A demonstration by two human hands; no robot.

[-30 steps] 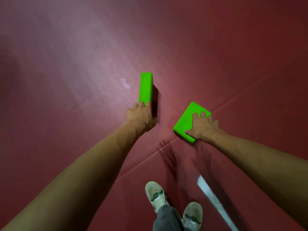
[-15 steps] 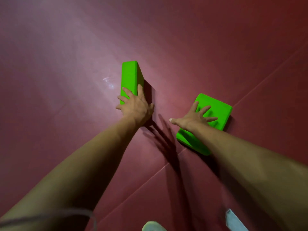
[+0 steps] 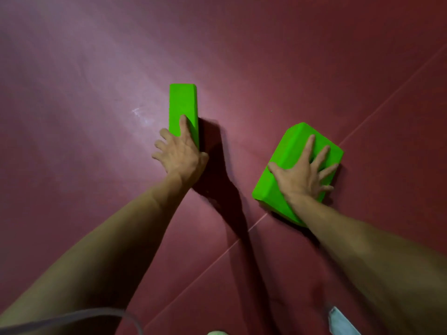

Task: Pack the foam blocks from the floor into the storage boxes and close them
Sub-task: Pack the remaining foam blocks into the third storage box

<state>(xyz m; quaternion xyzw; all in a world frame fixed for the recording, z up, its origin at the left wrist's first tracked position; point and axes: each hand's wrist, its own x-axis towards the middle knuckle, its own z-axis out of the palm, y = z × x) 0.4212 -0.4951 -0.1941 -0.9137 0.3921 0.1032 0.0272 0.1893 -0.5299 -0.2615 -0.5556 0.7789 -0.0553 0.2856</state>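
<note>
Upright block (image 3: 182,105) left of flat block (image 3: 290,147)

Both forearms, the left forearm (image 3: 108,238) and the right forearm (image 3: 362,250), are bare right to the lower edge of the view, and lean. The left hand (image 3: 180,153) and the right hand (image 3: 300,175) are bare too, with knuckles and tendons showing on their backs. A rounded pale shoe toe (image 3: 216,332) shows at the bottom edge, blurred. A thin grey cord (image 3: 79,315) arcs over the left forearm, close to the camera; what it hangs from cannot be told.

foam blocks (image 3: 183,105): matt green, smooth | floor (image 3: 290,56): maroon, faint sheen, possibly vinyl; scuffed
</note>
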